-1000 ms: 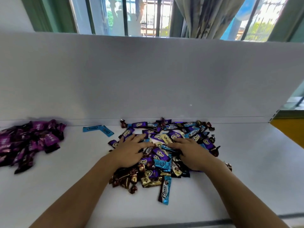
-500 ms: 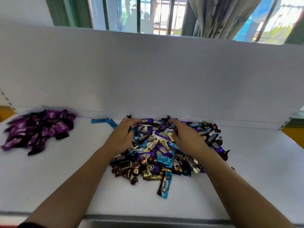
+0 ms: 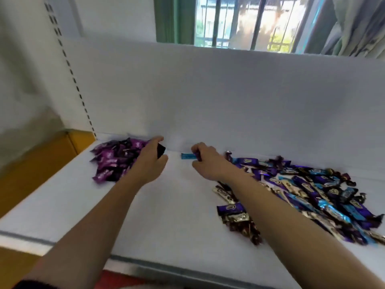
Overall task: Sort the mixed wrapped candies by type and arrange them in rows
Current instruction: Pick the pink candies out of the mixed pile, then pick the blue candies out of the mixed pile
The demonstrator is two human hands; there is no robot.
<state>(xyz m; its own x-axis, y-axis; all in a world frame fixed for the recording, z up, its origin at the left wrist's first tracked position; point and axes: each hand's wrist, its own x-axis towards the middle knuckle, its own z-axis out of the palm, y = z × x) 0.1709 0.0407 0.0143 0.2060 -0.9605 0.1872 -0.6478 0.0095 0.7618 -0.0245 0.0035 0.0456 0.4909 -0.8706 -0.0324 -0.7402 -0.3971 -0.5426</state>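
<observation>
A heap of purple wrapped candies [image 3: 113, 158] lies at the back left of the white shelf [image 3: 170, 213]. My left hand [image 3: 152, 161] hovers at that heap's right edge and grips a dark wrapped candy [image 3: 160, 150] between thumb and fingers. My right hand [image 3: 205, 161] is near the back wall, fingers curled round a small purple-wrapped candy, right beside a light blue candy [image 3: 187, 156] lying flat on the shelf. The mixed pile [image 3: 308, 192] of purple, blue, gold and brown candies spreads at the right, partly hidden by my right forearm.
A white back panel [image 3: 208, 97] rises directly behind the candies. The shelf's front edge [image 3: 145, 265] has a grey strip. A yellow surface [image 3: 37, 170] lies beyond the left edge, under a slotted upright. A window with bars is above.
Both hands left the mixed pile and moved left, each carrying a candy. The left reached the purple heap, the right the blue candy. The view swung left.
</observation>
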